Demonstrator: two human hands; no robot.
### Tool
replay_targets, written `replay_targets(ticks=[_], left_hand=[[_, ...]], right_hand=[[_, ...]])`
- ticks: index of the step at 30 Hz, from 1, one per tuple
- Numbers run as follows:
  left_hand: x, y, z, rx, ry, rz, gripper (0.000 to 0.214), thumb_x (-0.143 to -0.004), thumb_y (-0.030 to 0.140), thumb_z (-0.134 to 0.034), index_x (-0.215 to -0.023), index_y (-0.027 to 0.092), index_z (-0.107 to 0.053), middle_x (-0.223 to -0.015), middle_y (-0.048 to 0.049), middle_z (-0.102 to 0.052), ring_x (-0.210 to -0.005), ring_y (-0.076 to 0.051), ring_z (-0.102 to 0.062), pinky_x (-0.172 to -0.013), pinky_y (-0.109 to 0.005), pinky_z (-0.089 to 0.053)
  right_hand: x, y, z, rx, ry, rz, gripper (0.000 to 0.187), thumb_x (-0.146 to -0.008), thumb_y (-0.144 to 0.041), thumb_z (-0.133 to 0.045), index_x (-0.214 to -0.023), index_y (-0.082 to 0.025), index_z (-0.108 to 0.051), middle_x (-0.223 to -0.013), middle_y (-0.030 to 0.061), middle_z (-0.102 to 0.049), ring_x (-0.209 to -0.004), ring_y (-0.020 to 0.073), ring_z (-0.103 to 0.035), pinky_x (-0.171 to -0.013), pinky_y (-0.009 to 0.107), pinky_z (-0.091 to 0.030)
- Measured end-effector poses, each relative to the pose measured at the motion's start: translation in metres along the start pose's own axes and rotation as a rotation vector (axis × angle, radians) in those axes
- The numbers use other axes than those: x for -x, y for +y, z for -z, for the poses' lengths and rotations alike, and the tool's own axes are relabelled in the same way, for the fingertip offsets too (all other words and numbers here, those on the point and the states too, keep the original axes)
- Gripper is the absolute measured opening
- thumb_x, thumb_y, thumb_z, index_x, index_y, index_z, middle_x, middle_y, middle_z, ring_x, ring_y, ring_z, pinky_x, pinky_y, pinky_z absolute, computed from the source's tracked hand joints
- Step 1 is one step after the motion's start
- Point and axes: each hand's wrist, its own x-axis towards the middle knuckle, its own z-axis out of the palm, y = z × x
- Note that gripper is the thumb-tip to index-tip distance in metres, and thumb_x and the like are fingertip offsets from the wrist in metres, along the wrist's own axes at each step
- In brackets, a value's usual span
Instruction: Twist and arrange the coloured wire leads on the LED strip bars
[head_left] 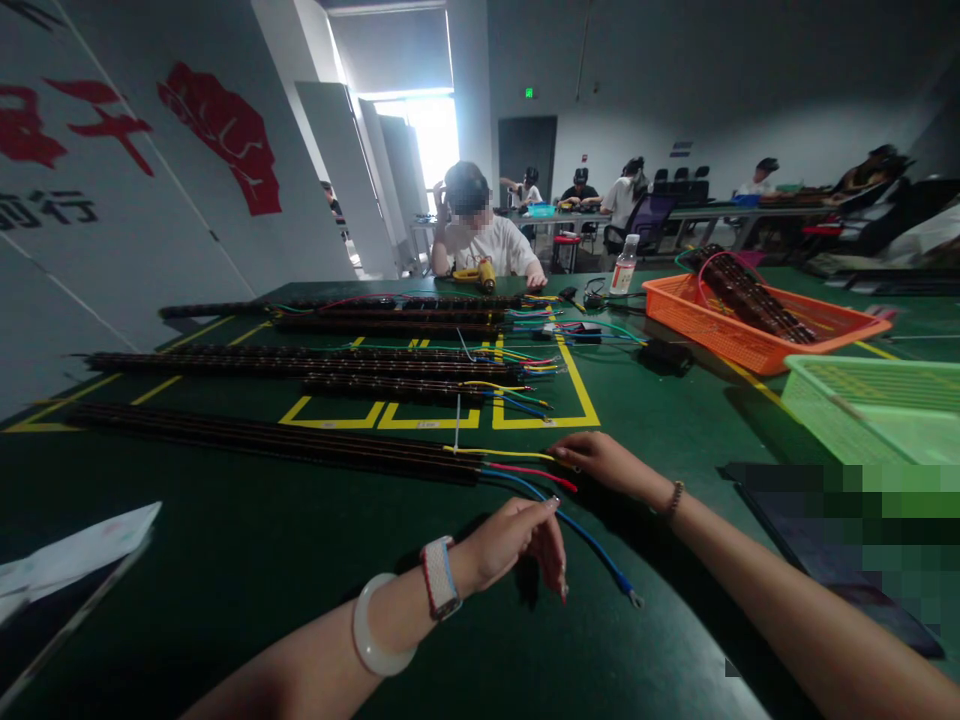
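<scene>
In the head view, a long dark wire bundle lies across the green table. From its right end come a yellow wire, a red wire and a blue wire tipped with a metal ring terminal. My right hand pinches the yellow wire close to its end. Beside the blue wire, my left hand is open, its thumb apart from its bent fingers. The thumb tip overlaps the blue wire; I cannot tell whether they touch. A white zip tie stands up from the bundle near the wires.
Several more bundles lie farther back over yellow tape outlines. At right are an orange basket holding a bundle and a green basket. A bottle stands behind. Across the table sits a person; papers lie at left.
</scene>
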Motion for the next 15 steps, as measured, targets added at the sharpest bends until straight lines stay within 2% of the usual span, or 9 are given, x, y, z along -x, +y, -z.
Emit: replay_targets(ticks=[3,8,15], left_hand=[[0.000,0.000,0.000,-0.001,0.007,0.001,0.052,-0.085,0.053,-0.042,-0.059,0.012,-0.060,-0.052,-0.0070,-0.062,-0.049,-0.016,-0.061,-0.054,-0.028,-0.048],[0.000,0.000,-0.001,0.010,0.003,0.004,0.051,-0.085,0.052,-0.042,-0.060,0.012,-0.060,-0.053,-0.0068,-0.062,-0.051,-0.016,-0.062,-0.054,-0.027,-0.048],[0.002,0.002,-0.001,0.003,-0.008,-0.008,0.049,-0.088,0.048,-0.039,-0.061,0.012,-0.060,-0.054,-0.0065,-0.062,-0.051,-0.016,-0.062,-0.055,-0.027,-0.048]], right_hand=[[0.001,-0.001,-0.007,-0.108,-0.072,-0.010,0.048,-0.088,-0.052,-0.041,-0.095,-0.012,-0.066,-0.076,0.0015,-0.062,-0.064,0.0112,-0.051,-0.061,0.023,-0.040],[0.004,-0.008,-0.016,-0.208,-0.182,-0.021,0.054,-0.085,-0.061,-0.041,-0.077,-0.012,-0.062,-0.056,-0.0050,-0.044,-0.050,0.0079,-0.037,-0.048,0.021,-0.031],[0.006,-0.016,-0.023,-0.198,-0.187,0.036,0.052,-0.086,-0.059,-0.041,-0.075,-0.012,-0.062,-0.057,-0.0039,-0.046,-0.051,0.0078,-0.040,-0.049,0.020,-0.032]])
